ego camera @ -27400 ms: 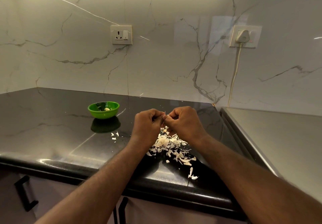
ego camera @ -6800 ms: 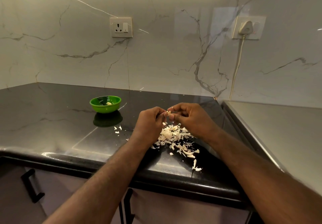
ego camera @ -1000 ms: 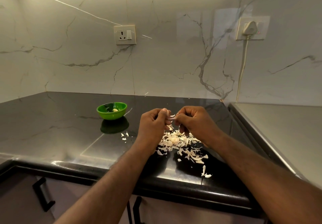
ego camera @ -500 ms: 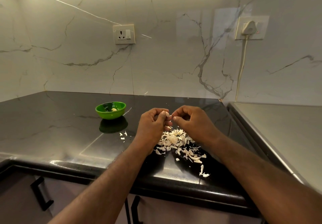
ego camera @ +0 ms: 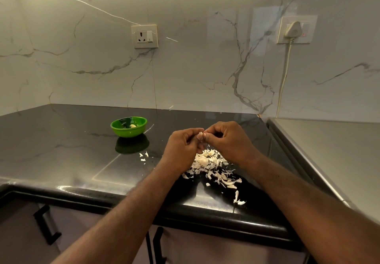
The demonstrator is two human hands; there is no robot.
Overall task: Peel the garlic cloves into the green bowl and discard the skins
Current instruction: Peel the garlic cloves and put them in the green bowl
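1. Centrally, curled fingers of the left hand and right hand pinch one garlic clove between them
2. Loose skins lie heaped on the table just below
3. Left of centre, the green bowl holds a peeled clove

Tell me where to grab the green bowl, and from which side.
Probably the near rim of the bowl: thumb inside, fingers under the wall, coming from above at the front. It stands upright and open, its wall curves in toward the base, and the garlic inside lies clear of that edge.
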